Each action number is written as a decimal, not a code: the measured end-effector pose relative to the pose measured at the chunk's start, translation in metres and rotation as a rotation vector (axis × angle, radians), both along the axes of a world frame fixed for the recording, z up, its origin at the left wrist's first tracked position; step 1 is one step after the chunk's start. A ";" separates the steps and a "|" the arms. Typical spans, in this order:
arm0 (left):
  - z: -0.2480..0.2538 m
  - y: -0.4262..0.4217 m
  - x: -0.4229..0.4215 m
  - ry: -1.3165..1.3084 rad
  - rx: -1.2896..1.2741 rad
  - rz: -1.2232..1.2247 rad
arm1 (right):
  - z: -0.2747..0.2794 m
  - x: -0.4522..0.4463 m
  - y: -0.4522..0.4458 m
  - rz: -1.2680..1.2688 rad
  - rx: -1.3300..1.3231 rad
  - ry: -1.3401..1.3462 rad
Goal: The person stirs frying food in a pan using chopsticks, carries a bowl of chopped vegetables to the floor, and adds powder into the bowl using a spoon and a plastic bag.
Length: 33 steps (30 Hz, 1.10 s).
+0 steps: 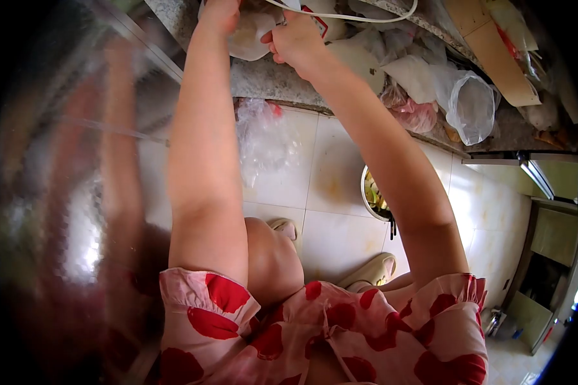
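Although pale plastic (248,40) lies between left hand (223,14) and right hand (297,40), I cannot tell whether their fingers (275,48) hold it.

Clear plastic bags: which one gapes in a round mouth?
The clear plastic bag beside the brown cardboard strip; the crumpled clear plastic bag further left shows none.

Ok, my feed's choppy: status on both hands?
Left hand partly cut off at top edge; right hand curled; both grips unclear. Whitish plastic between them. White cord near right hand, possible snag.
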<state>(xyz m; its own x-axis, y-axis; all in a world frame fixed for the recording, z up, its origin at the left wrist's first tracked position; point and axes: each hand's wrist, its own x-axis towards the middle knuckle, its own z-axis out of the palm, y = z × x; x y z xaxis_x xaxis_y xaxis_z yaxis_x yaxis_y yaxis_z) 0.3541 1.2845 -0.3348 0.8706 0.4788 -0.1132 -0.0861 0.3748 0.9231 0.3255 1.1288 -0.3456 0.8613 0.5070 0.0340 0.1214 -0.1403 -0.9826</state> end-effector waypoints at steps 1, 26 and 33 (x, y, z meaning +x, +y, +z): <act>-0.004 -0.001 0.000 -0.002 0.001 0.004 | 0.002 0.002 0.005 -0.001 -0.041 -0.102; -0.006 -0.023 -0.022 -0.197 0.249 0.102 | 0.028 0.061 0.074 -0.209 -0.467 -0.521; 0.009 -0.028 -0.032 -0.121 0.194 0.073 | 0.025 0.009 0.042 -0.219 0.371 0.296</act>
<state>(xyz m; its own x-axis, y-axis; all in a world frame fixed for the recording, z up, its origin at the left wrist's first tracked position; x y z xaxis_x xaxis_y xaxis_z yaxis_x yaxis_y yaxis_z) 0.3222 1.2568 -0.3260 0.8344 0.5438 0.0899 -0.2204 0.1797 0.9587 0.3345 1.1707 -0.3202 0.9458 0.3139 -0.0833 -0.1618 0.2332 -0.9589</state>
